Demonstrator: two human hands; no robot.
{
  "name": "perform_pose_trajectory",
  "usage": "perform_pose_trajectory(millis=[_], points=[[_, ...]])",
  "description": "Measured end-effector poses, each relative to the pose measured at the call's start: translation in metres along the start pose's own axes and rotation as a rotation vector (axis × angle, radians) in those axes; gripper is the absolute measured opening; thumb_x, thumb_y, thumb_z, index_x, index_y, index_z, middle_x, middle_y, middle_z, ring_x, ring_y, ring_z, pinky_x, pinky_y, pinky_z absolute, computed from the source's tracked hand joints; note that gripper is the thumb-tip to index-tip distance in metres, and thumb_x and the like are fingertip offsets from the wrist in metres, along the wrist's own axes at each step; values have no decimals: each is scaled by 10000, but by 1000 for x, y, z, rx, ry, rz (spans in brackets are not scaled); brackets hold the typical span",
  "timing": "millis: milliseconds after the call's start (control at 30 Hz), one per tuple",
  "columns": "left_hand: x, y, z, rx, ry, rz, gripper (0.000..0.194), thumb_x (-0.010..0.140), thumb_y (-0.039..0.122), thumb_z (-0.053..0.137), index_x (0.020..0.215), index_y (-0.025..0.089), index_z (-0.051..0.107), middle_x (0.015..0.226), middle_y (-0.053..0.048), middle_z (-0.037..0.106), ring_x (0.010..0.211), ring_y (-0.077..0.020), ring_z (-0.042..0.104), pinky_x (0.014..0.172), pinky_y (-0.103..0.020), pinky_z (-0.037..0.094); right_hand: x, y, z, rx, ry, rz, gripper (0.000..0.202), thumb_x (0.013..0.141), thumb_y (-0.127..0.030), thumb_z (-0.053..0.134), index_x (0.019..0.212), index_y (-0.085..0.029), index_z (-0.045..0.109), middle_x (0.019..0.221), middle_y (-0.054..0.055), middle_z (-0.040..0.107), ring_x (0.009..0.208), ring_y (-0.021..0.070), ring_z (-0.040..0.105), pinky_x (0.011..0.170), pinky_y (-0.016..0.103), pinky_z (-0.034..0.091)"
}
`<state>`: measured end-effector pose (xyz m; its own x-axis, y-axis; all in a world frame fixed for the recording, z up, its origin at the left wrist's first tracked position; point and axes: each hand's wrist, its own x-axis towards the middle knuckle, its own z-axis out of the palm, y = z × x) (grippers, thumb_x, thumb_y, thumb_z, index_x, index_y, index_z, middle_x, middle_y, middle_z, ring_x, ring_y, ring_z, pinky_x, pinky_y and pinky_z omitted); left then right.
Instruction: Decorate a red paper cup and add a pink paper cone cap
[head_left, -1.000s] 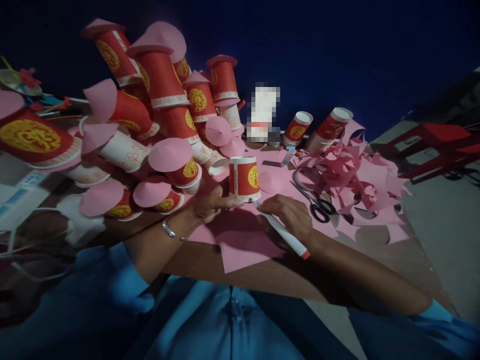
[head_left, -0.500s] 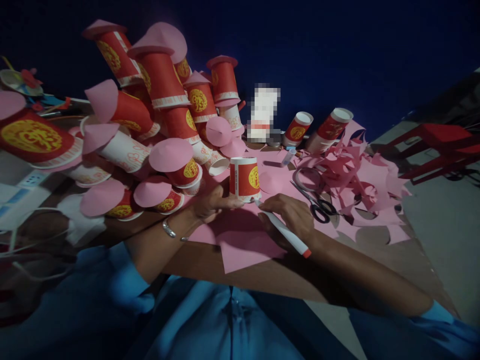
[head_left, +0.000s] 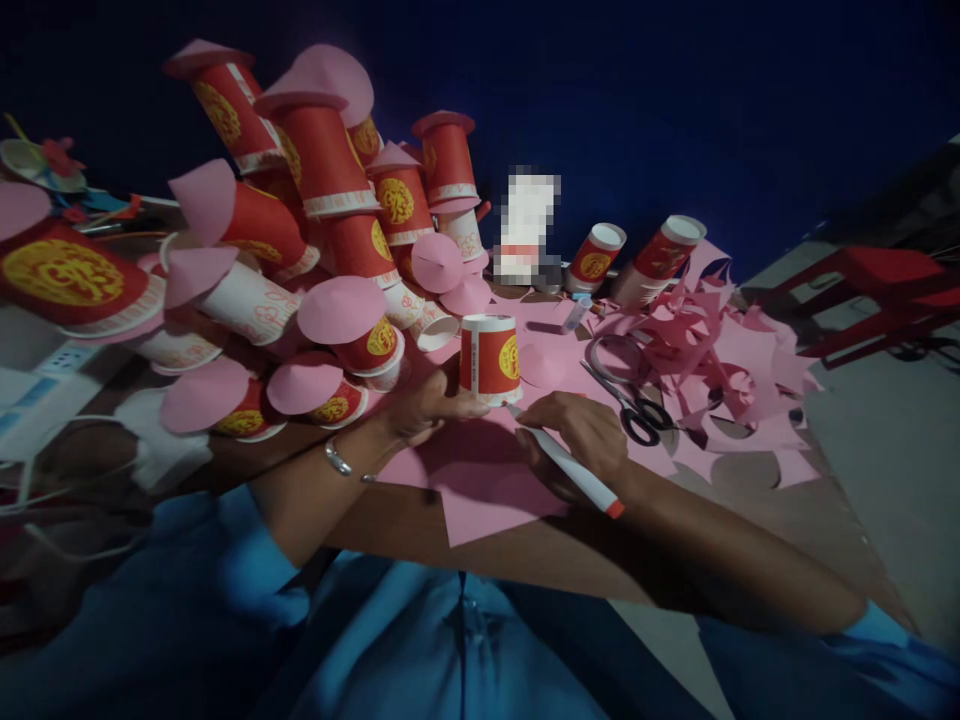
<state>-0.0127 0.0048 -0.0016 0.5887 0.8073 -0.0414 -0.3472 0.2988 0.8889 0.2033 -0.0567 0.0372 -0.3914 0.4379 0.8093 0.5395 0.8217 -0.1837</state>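
A red paper cup [head_left: 487,358] with a yellow emblem and white edges stands upright in front of me. My left hand [head_left: 433,405] grips it low on its left side, thumb along the bottom edge. In my right hand [head_left: 576,432] is a white marker [head_left: 574,470] with an orange-red end; its tip is at the lower right edge of the cup. Beneath both hands lie pink paper sheets [head_left: 502,500]. A pink paper cone [head_left: 545,362] rests just right of the cup.
Many red and white cups with pink cone tops [head_left: 322,155] are stacked at the left. Black-handled scissors [head_left: 640,421] and pink scraps [head_left: 735,350] lie at the right. Two red cups [head_left: 595,262] stand behind. Beyond the table is a red stool [head_left: 885,280].
The cup has turned slightly in my left hand, its emblem shifting a little to the right. My right hand and the marker have barely moved.
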Motion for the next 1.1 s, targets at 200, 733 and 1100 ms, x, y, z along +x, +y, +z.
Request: perform_pose_trajectory(millis=[200, 733, 1100], points=[[0, -2, -2, 32, -21, -15, 690, 677, 219, 924, 1319, 190, 675, 1128, -94, 793, 1069, -287, 722, 1019, -447, 497, -3, 1, 4, 9, 29, -12, 96, 966, -112, 637, 1009, -197, 634, 743, 15, 734, 661, 164, 727, 623, 268, 576], [-1, 2, 0, -16, -32, -6, 700, 696, 276, 909, 1349, 185, 675, 1047, -98, 814, 1029, -297, 759, 943, -427, 563, -5, 9, 3, 77, 99, 31, 172, 983, -157, 693, 1146, -194, 652, 873, 64, 765, 761, 193, 744, 655, 303, 608], [-1, 6, 3, -31, -64, 8, 648, 711, 284, 900, 1321, 184, 706, 938, -78, 808, 978, -305, 765, 891, -445, 614, -8, 10, 6, 77, 88, 77, 190, 1022, -213, 689, 1207, -206, 647, 983, 73, 803, 907, 207, 802, 760, 328, 665]])
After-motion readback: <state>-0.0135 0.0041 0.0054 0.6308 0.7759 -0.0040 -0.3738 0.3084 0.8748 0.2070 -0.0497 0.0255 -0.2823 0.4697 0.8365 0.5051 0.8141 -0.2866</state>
